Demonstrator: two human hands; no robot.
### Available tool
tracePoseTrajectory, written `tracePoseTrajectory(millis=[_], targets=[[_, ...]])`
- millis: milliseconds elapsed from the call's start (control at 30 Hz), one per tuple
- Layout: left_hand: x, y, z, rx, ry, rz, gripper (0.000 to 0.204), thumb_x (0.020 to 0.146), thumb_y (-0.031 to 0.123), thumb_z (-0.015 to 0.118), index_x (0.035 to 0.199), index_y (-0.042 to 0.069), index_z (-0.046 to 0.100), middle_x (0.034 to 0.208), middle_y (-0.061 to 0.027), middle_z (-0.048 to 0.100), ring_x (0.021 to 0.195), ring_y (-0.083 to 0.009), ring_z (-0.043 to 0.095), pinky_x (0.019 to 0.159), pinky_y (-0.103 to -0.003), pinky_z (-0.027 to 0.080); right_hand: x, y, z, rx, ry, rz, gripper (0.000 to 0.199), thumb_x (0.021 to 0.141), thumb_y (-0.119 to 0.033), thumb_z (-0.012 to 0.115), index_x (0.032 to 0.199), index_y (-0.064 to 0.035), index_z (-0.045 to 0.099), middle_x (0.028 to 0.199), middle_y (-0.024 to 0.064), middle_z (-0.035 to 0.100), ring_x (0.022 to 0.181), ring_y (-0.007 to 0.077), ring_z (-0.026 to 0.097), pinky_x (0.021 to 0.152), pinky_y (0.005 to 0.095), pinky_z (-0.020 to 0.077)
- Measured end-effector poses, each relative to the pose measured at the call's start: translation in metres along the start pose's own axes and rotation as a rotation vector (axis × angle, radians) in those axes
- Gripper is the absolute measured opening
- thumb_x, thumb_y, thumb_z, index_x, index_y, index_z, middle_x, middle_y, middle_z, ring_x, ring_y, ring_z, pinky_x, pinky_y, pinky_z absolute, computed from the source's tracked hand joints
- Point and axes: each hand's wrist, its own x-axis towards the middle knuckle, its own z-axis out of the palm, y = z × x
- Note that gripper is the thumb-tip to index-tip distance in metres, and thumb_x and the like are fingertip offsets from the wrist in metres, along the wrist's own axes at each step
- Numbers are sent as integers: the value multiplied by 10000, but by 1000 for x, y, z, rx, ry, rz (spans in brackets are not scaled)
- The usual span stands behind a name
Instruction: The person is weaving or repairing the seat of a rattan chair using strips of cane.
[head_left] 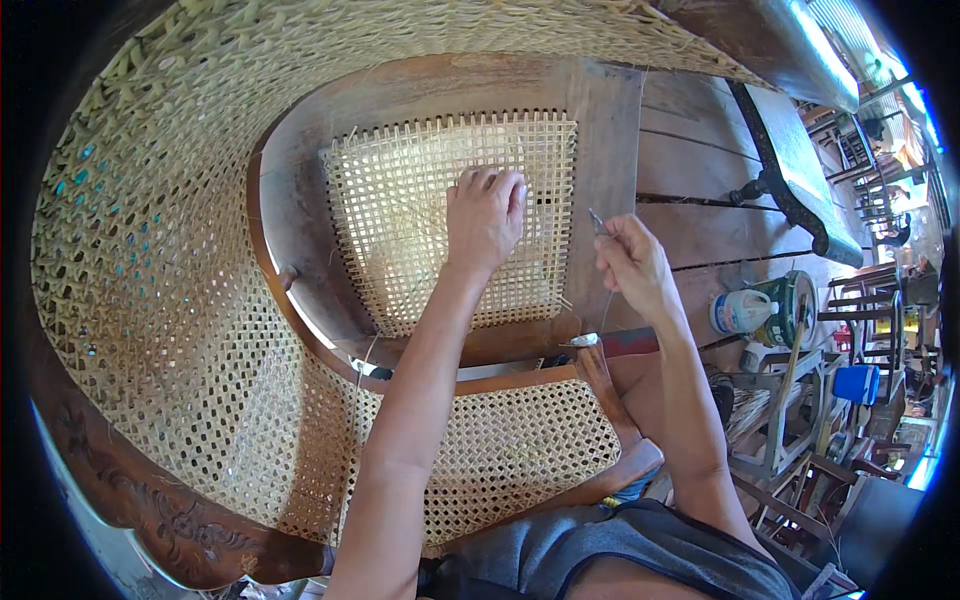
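Note:
A wooden seat frame (pixel 608 130) holds a panel of woven cane (pixel 400 210), with small holes along its edge. Over the panel's right half, my left hand (pixel 487 218) rests with its fingers curled down at the weave; what they pinch, if anything, is hidden. My right hand (pixel 638 265) is closed beside the frame's right side, apart from the panel. Out of its fingers sticks a thin pointed metal tool (pixel 597 219), like an awl, its tip toward the panel. A thin strand hangs below that hand.
Curved cane backing (pixel 170 300) with a carved wooden rim wraps round the left. Another cane panel (pixel 520 455) lies close to me. At right stand a white jug (pixel 742 312), a dark green bucket (pixel 795 310), a blue box (pixel 855 384) and a wooden bench (pixel 800 160).

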Motion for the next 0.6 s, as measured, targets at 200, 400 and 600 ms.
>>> tracePoseTrajectory(millis=[200, 400, 600], targets=[[-12, 29, -25, -1035, 76, -107, 55, 970, 82, 562, 936, 53, 594, 830, 6, 591, 747, -88, 518, 657, -246, 423, 24, 18, 8, -189, 68, -153, 189, 932, -189, 587, 1052, -46, 562, 736, 139, 653, 638, 261, 651, 614, 378, 505], [-31, 6, -31, -932, 296, -437, 154, 940, 129, 673, 1017, 4, 718, 806, 7, 664, 688, -15, 525, 634, -172, 436, 45, -34, 41, -687, 39, -349, 200, 921, -214, 557, 1056, -66, 566, 771, 203, 676, 743, 396, 673, 669, 493, 521], [-36, -14, -10, -682, 249, -522, 120, 877, 111, 717, 953, 20, 734, 710, -10, 603, 610, -52, 492, 547, -231, 419, 60, -47, 56, -870, -56, -441, 205, 901, -192, 570, 1050, -55, 598, 792, 192, 693, 748, 381, 691, 675, 486, 549]])
